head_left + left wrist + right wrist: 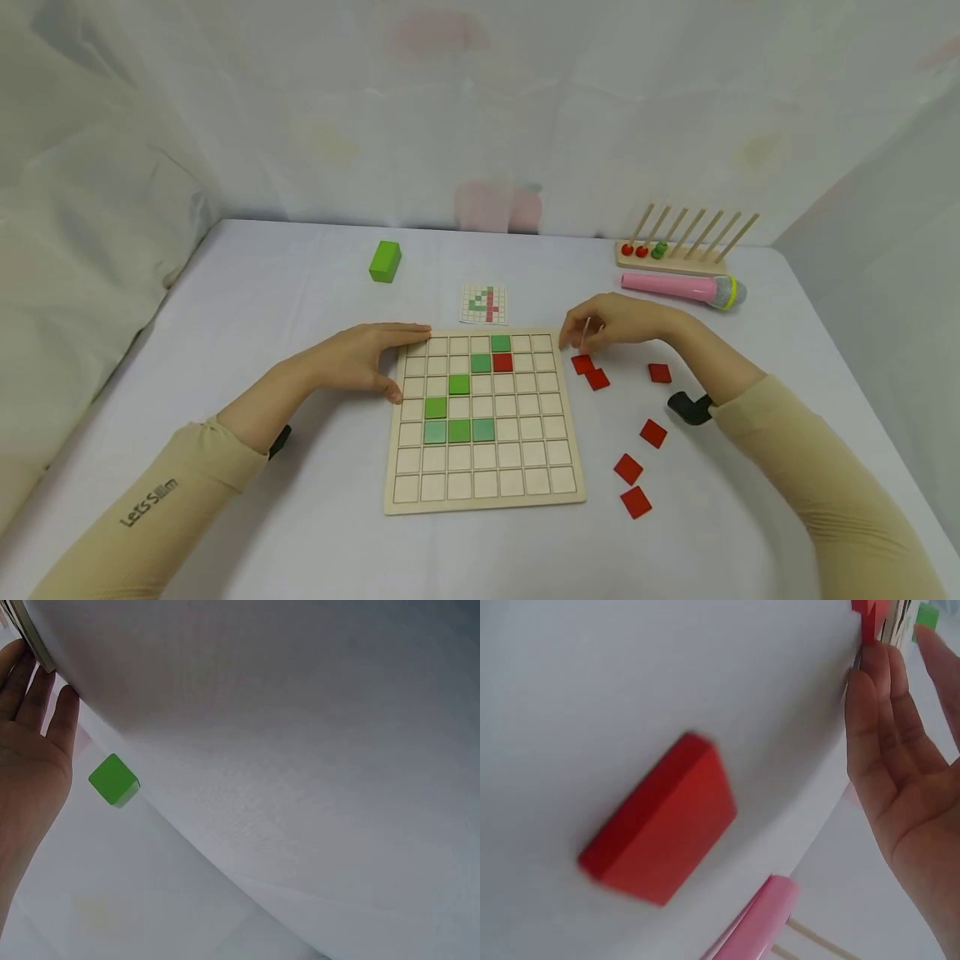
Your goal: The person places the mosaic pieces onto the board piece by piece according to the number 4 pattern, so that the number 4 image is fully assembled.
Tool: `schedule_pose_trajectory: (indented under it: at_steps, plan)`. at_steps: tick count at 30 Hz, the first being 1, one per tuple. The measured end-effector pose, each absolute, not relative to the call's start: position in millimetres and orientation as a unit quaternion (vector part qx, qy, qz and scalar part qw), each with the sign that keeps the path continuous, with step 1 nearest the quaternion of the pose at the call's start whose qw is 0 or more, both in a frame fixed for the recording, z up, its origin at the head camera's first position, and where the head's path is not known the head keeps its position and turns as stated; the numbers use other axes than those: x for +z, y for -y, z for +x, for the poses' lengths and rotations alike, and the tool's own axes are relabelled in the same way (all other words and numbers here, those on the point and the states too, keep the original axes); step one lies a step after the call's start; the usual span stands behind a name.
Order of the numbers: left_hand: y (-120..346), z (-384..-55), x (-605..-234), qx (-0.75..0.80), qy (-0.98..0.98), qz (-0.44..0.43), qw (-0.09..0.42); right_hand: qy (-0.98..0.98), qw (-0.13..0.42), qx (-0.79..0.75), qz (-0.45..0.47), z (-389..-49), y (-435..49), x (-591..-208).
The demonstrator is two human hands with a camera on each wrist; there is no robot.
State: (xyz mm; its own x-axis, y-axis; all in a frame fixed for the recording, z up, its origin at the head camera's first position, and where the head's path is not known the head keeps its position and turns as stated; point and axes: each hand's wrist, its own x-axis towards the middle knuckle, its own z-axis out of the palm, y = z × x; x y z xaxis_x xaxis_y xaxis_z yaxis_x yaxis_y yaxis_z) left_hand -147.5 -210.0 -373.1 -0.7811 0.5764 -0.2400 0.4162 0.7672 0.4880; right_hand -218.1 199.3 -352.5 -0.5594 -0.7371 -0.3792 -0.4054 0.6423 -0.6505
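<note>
While the nearest red tile [582, 364] lies six o'clock from your right hand's [611, 321] fingers, grasp indiscernible, your left hand [358, 357], straight-fingered, touches the grid board [530, 456].

Green rectangular block [386, 262], rear tabletop [495, 558] left of centre | wooden peg abacus [678, 262], rear right; red beads [627, 250] on two leftmost pegs [642, 223], green beads [659, 250] on third | pink toy microphone [671, 286] lying just in front | white fabric backdrop [337, 92]

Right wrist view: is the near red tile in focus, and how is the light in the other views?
Right wrist: the near red tile is blurred, with soft edges; left wrist: the tabletop looks dim grey; head: brighter, with soft shadows.
</note>
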Motion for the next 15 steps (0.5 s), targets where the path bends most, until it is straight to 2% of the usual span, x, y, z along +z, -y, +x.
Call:
schedule_pose_trajectory:
  at_steps: [15]
  plan:
    - [210.4, -147.1, -372.8, 0.21, -0.921, 0.265, 0.195, -0.816, 0.367, -0.274, -0.353, -210.7, -218.6, -358.4]
